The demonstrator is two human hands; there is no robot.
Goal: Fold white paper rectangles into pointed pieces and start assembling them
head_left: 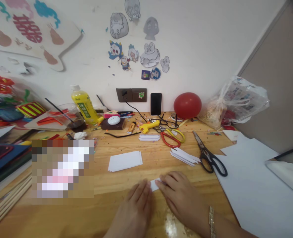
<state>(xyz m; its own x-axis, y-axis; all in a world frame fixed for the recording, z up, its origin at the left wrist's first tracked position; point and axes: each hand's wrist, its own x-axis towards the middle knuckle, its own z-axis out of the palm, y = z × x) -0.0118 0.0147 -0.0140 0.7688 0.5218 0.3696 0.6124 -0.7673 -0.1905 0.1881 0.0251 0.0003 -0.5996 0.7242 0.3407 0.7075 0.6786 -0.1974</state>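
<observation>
Low in the middle of the head view, a small piece of white paper [154, 185] lies on the wooden table between both hands. My left hand [138, 201] presses on its left end, fingers close together. On its right end rest the bent fingers of my right hand [180, 195], which wears a bracelet [211, 221] at the wrist. Beneath the fingertips most of the paper is hidden. Just beyond the hands lies a stack of white paper rectangles [125, 161]. Folded white paper strips [185, 156] lie to the right, beside black-handled scissors [207, 155].
Large white sheets [254, 185] cover the right side. Toward the wall are more paper strips [149, 137], red-and-yellow scissors [171, 137], a yellow glue gun [149, 126], a phone [156, 104], a red balloon [187, 105] and a yellow bottle [85, 105]. Wooden sticks [11, 200] lie left.
</observation>
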